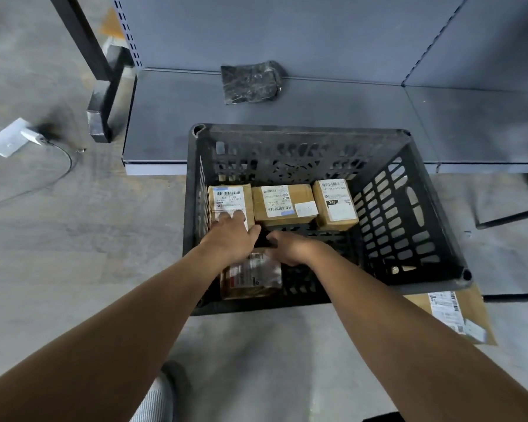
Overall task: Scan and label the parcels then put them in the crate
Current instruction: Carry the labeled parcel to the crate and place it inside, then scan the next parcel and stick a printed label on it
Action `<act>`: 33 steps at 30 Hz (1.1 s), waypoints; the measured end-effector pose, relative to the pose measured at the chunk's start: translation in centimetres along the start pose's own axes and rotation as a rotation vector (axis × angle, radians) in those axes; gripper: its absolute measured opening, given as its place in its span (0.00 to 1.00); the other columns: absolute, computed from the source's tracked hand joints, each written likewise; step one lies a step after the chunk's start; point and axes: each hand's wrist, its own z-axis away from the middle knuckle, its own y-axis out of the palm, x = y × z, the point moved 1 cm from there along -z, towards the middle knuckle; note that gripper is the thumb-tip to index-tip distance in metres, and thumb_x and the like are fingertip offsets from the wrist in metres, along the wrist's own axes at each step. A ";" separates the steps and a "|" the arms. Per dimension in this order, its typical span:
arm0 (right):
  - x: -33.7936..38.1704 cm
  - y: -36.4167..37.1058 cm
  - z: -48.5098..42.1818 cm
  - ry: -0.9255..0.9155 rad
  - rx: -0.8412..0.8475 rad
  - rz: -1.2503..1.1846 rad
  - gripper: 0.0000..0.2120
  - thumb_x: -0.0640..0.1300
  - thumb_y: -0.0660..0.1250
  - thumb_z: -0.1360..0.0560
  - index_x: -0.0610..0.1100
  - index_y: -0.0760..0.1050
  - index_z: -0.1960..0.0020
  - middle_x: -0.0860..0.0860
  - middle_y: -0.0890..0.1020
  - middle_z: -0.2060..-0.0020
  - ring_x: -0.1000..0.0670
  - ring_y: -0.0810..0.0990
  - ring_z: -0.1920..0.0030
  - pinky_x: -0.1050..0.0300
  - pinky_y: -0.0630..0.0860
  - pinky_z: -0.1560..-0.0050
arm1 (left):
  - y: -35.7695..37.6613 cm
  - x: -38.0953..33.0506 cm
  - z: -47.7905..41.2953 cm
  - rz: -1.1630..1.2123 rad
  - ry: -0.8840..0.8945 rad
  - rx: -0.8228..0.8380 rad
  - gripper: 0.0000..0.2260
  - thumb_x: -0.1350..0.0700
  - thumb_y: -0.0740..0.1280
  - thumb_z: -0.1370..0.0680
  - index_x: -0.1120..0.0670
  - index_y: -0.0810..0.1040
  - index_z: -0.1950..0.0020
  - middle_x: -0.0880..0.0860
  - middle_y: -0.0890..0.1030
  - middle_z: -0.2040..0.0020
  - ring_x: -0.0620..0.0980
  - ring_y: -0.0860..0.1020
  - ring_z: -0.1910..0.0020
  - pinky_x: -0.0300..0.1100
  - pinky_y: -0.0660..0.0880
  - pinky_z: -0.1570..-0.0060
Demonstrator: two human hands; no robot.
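Grey concrete floor carried the black crate (433,214), three labelled parcels (282,202) lining its far wall. Both hands (230,239), the right (290,246) alongside, lowered a blurred parcel (252,277) into the near side, probably starting a second row; their grip was unclear.

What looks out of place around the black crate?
A labelled flat parcel lies on the floor, partly under the crate corner. A crumpled dark plastic bag sits alone on the grey shelf.

Both hands (230,239) (290,248) reach forward, fingers loosely curled.
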 end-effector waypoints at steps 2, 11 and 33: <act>0.3 -1.3 3.2 -0.003 -0.022 -0.043 0.21 0.51 0.60 0.18 0.47 0.66 0.27 0.46 0.74 0.32 0.45 0.75 0.36 0.53 0.72 0.40 | -1.3 -0.9 2.2 -0.031 0.005 0.020 0.26 0.42 0.55 0.19 0.56 0.61 0.26 0.63 0.63 0.28 0.62 0.65 0.30 0.56 0.67 0.34; 6.5 -12.8 26.8 -0.002 -0.173 -0.136 0.28 0.58 0.58 0.18 0.48 0.59 0.23 0.45 0.70 0.28 0.44 0.76 0.36 0.52 0.72 0.39 | -18.0 -10.4 19.8 -0.135 -0.032 -0.044 0.27 0.40 0.55 0.19 0.52 0.58 0.24 0.59 0.61 0.26 0.62 0.61 0.28 0.59 0.67 0.35; 39.1 -24.5 61.8 -0.541 -0.484 0.051 0.36 0.62 0.62 0.21 0.47 0.54 0.21 0.42 0.64 0.26 0.40 0.65 0.27 0.45 0.65 0.29 | -50.8 -8.5 56.1 0.072 -0.314 -0.573 0.30 0.34 0.55 0.24 0.47 0.61 0.27 0.55 0.64 0.29 0.59 0.61 0.29 0.57 0.66 0.35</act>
